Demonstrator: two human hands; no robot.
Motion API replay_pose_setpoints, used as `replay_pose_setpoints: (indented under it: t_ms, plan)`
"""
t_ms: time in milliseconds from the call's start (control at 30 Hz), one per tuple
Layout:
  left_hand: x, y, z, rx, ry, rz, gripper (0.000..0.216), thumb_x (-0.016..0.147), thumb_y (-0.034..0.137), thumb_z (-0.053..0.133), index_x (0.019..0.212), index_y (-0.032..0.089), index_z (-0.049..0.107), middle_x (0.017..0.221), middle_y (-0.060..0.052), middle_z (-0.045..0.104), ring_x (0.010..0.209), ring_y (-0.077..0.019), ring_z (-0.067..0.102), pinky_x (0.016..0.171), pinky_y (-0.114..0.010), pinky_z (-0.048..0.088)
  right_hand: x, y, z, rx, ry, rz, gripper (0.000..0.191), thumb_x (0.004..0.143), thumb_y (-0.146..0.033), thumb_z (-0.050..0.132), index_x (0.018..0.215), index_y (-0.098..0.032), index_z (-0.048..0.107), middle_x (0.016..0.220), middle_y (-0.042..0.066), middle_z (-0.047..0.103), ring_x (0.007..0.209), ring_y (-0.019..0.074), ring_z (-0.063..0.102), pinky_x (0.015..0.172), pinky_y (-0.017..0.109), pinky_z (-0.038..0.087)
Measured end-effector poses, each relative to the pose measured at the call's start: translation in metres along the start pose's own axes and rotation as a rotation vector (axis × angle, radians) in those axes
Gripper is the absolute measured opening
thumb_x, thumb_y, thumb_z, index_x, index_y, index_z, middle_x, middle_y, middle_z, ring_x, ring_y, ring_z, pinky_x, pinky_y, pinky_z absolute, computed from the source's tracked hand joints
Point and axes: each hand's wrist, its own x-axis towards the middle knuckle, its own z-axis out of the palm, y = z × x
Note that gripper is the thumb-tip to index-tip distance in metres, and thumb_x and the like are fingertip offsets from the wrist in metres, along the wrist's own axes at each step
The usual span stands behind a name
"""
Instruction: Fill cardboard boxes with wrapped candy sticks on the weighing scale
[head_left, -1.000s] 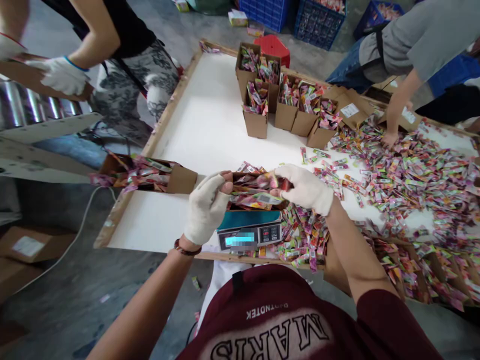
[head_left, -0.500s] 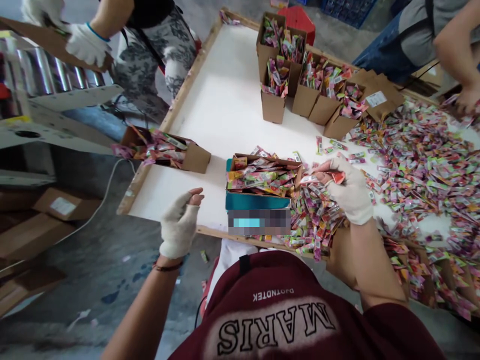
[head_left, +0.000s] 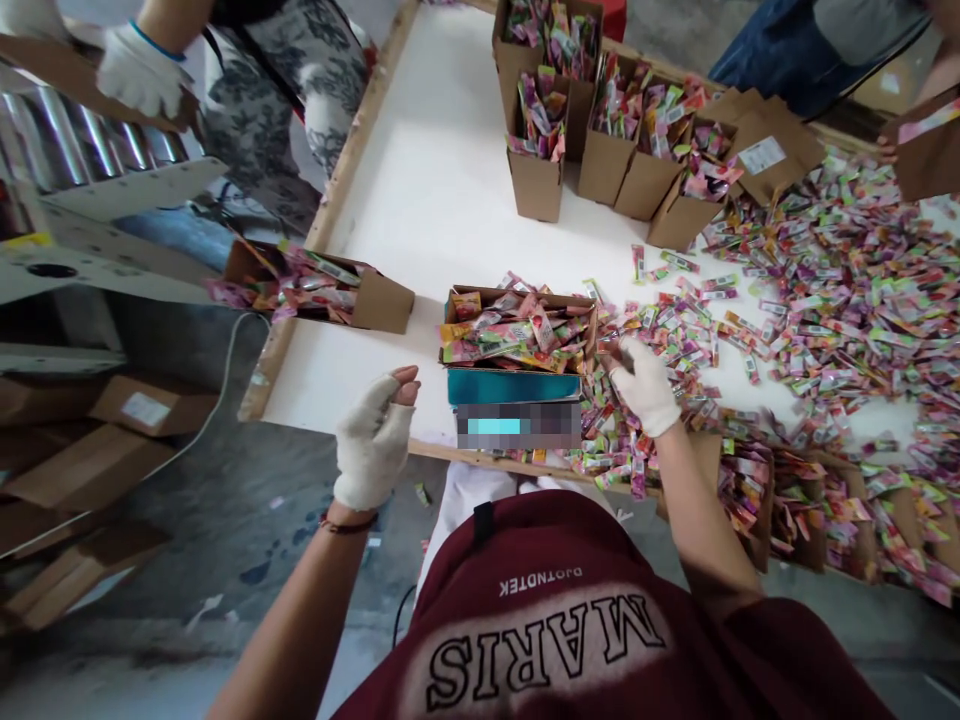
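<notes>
A brown cardboard box (head_left: 457, 300) full of colourful sachets lies on a teal scale (head_left: 514, 388) at the table's near edge. My left hand (head_left: 373, 438), in a white fingerless glove, hovers just left of the scale, fingers loosely curled and holding nothing. My right hand (head_left: 643, 384), also gloved, reaches down into the loose sachets (head_left: 645, 440) right of the box, fingers closed among them. What it grips is hidden.
A second filled box (head_left: 382, 300) lies at the table's left edge. Several upright filled boxes (head_left: 536, 185) stand at the far side. Loose sachets (head_left: 840, 290) cover the right half of the white table (head_left: 442, 190). Another person's gloved hand (head_left: 139, 75) holds cardboard at far left.
My right hand has dropped from beside the box's right end down into the loose sachets. My left hand stays beside the scale. The view has shifted slightly.
</notes>
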Motion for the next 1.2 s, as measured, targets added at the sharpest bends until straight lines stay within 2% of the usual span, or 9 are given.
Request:
replay_pose_setpoints:
  t_ms: [100,267,433,533,700,800,933,1067,1200]
  plan:
    - [-0.005,0.000,0.002,0.002,0.007,-0.028,0.048,0.094,0.054,0.058,0.124,0.018,0.070,0.119,-0.011,0.073,0.107,-0.0233,0.071,0.105,-0.039,0.053,-0.032,0.027,0.018,-0.083,-0.110,0.089,0.027,0.102,-0.037,0.056,0.122,-0.021,0.065,0.119,0.009,0.067,0.102,0.0185,0.065,0.091,0.035,0.057]
    - [-0.008,0.014,0.006,0.018,-0.013,0.028,0.047,0.094,0.053,0.058,0.122,0.018,0.070,0.123,-0.012,0.072,0.108,-0.0230,0.070,0.106,-0.038,0.054,-0.075,0.033,0.034,-0.095,-0.206,0.089,0.032,0.101,-0.041,0.061,0.127,-0.022,0.064,0.131,0.009,0.063,0.110,0.0194,0.065,0.094,0.039,0.058]
    - [-0.009,0.020,0.006,0.011,0.023,0.040,0.048,0.093,0.054,0.059,0.121,0.018,0.070,0.121,-0.012,0.072,0.107,-0.0229,0.070,0.103,-0.037,0.055,-0.067,0.043,0.009,-0.104,-0.230,0.036,0.036,0.099,-0.042,0.064,0.128,-0.020,0.063,0.129,0.009,0.064,0.111,0.0207,0.065,0.093,0.040,0.058]
    - [-0.009,0.023,0.007,-0.008,0.046,0.042,0.048,0.093,0.054,0.059,0.122,0.017,0.070,0.119,-0.012,0.072,0.106,-0.0228,0.071,0.102,-0.037,0.055,-0.051,0.044,-0.023,-0.106,-0.224,-0.007,0.025,0.099,-0.039,0.064,0.111,-0.017,0.067,0.109,0.005,0.068,0.096,0.0176,0.066,0.086,0.036,0.057]
    - [-0.012,0.029,0.007,-0.034,0.049,0.071,0.048,0.093,0.052,0.060,0.123,0.015,0.070,0.120,-0.013,0.072,0.103,-0.0228,0.071,0.101,-0.038,0.055,-0.028,-0.008,-0.067,0.072,0.040,-0.380,0.014,0.097,-0.032,0.061,0.091,-0.022,0.068,0.082,0.001,0.065,0.077,0.0157,0.063,0.077,0.031,0.053]
    - [-0.016,0.031,0.005,-0.023,0.054,0.080,0.047,0.094,0.051,0.060,0.122,0.015,0.070,0.120,-0.013,0.072,0.104,-0.0233,0.071,0.103,-0.039,0.054,-0.007,-0.058,-0.060,0.207,0.221,-0.518,0.018,0.100,-0.035,0.056,0.095,-0.024,0.068,0.089,0.003,0.066,0.084,0.0171,0.065,0.081,0.033,0.054]
    - [-0.024,0.030,-0.003,-0.018,0.069,0.053,0.048,0.093,0.052,0.061,0.123,0.016,0.070,0.123,-0.014,0.072,0.105,-0.0241,0.071,0.105,-0.040,0.053,0.021,-0.086,-0.033,0.157,0.163,-0.536,0.018,0.096,-0.036,0.061,0.103,-0.020,0.066,0.098,0.006,0.067,0.089,0.0196,0.065,0.086,0.037,0.054]
    - [-0.031,0.021,-0.015,-0.008,0.108,0.012,0.049,0.093,0.054,0.061,0.123,0.016,0.070,0.123,-0.013,0.071,0.105,-0.0236,0.071,0.104,-0.039,0.053,0.017,-0.038,-0.026,0.111,0.082,-0.394,0.045,0.089,-0.037,0.070,0.129,-0.019,0.058,0.126,0.011,0.063,0.077,0.0142,0.062,0.080,0.034,0.055]
    - [-0.030,0.016,-0.020,-0.020,0.121,-0.058,0.052,0.092,0.056,0.062,0.124,0.016,0.070,0.110,-0.012,0.075,0.102,-0.0228,0.071,0.096,-0.035,0.054,-0.009,0.046,-0.009,-0.072,0.041,0.000,0.036,0.098,-0.040,0.054,0.126,-0.017,0.059,0.118,0.011,0.066,0.090,0.0178,0.064,0.082,0.032,0.052]
